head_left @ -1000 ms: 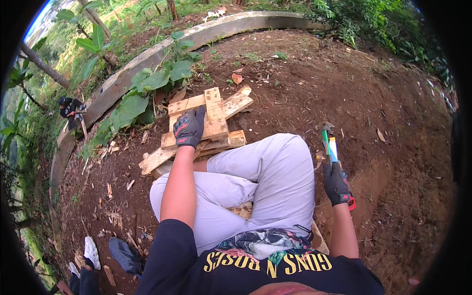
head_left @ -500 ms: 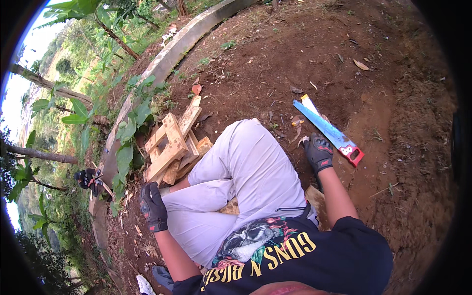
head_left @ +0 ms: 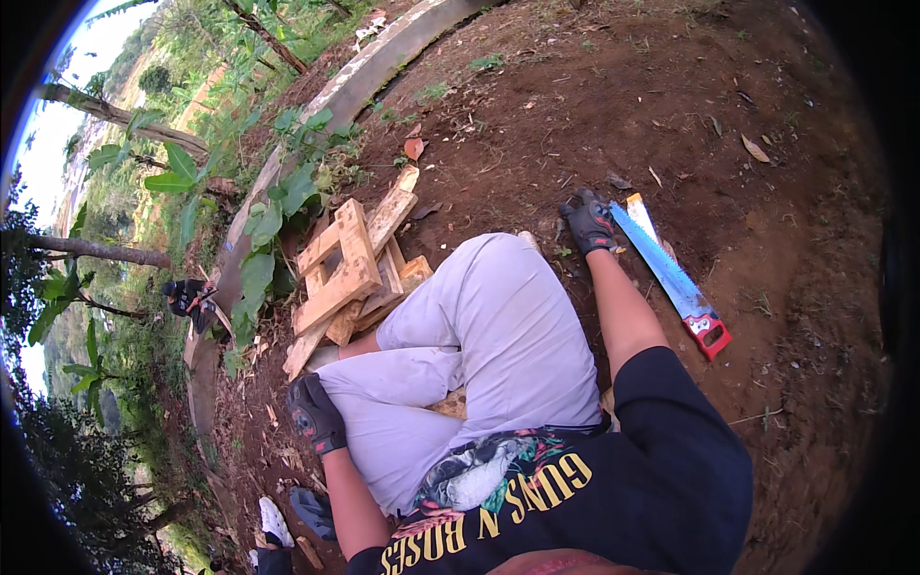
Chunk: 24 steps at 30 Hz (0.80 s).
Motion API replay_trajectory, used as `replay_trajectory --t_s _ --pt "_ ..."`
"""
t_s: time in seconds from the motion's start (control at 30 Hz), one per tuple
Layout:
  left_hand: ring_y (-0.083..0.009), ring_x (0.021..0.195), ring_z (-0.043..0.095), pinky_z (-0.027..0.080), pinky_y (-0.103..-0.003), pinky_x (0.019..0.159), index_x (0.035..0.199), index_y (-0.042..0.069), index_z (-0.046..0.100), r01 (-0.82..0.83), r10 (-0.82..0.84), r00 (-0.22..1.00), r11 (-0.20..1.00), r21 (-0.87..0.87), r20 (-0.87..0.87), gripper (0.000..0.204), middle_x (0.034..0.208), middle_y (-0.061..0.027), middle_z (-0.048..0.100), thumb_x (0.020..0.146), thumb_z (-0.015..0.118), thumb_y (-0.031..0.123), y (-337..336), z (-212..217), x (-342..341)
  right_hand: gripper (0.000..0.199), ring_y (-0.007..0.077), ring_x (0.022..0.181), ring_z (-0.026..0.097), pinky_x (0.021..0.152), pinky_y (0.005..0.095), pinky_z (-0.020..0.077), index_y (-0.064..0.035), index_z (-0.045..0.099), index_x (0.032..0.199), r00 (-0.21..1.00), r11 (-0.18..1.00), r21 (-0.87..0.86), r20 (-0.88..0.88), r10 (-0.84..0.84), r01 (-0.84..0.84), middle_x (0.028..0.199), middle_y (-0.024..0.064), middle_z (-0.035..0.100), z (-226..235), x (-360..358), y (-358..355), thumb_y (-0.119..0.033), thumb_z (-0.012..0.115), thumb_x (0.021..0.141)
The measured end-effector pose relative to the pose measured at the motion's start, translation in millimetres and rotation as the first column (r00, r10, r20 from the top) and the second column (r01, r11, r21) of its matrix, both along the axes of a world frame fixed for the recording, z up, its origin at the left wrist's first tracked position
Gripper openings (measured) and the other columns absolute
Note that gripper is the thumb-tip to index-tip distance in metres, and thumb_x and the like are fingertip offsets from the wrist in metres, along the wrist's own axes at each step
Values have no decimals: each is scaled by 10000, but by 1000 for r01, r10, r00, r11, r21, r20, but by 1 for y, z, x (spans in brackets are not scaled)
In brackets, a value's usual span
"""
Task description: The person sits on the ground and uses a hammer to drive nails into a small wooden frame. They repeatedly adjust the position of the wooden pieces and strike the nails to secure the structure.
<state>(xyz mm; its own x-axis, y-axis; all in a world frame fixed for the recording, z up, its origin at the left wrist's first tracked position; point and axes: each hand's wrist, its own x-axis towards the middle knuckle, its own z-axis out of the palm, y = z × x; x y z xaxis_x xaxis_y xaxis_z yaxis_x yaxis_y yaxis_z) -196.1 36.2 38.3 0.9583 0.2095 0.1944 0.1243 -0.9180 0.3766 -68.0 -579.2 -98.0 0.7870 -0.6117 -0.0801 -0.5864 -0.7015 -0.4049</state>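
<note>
My left hand (head_left: 316, 414), in a dark grey glove with red marks, rests against my bent lower leg in light grey trousers (head_left: 517, 326). Its fingers lie loosely extended, and I see nothing in them. Stretched forward, my gloved right hand (head_left: 587, 222) is low over the soil, with its fingers somewhat apart and no held thing visible. Just right of it lies a hand saw (head_left: 661, 264) with a blue blade and a red and white handle (head_left: 708, 333). A yellow-and-white strip (head_left: 644, 217) lies partly behind the blade.
Cut wooden planks (head_left: 350, 273), some joined like a frame, are piled left of my knees. A concrete kerb (head_left: 369, 72) curves along the left, with plants beyond. Another person (head_left: 189, 304) is at the far left. White shoes (head_left: 274, 522) show at lower left.
My right hand has moved forward, from beside the saw's middle to near its blade tip. My left hand stays by my leg. The whole view has shifted slightly.
</note>
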Motion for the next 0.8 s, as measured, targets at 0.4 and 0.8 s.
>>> replay_trajectory --t_s 0.4,0.8 --pt "-459 923 632 473 -548 840 936 -34 694 -32 30 996 999 -25 -78 405 948 -260 682 1103 512 287 -4 -6 10 521 393 1244 684 1076 494 538 -103 766 1290 997 999 17 52 -48 47 1332 190 734 -19 -1 -1 -398 829 865" --pt "-437 1018 698 538 -527 908 998 26 776 -7 7 1000 1000 25 -11 335 1038 -223 759 1058 620 317 -4 2 27 385 129 686 592 678 347 491 -63 744 820 746 958 284 629 -219 41 749 9 712 -35 -1 -78 -405 885 926"
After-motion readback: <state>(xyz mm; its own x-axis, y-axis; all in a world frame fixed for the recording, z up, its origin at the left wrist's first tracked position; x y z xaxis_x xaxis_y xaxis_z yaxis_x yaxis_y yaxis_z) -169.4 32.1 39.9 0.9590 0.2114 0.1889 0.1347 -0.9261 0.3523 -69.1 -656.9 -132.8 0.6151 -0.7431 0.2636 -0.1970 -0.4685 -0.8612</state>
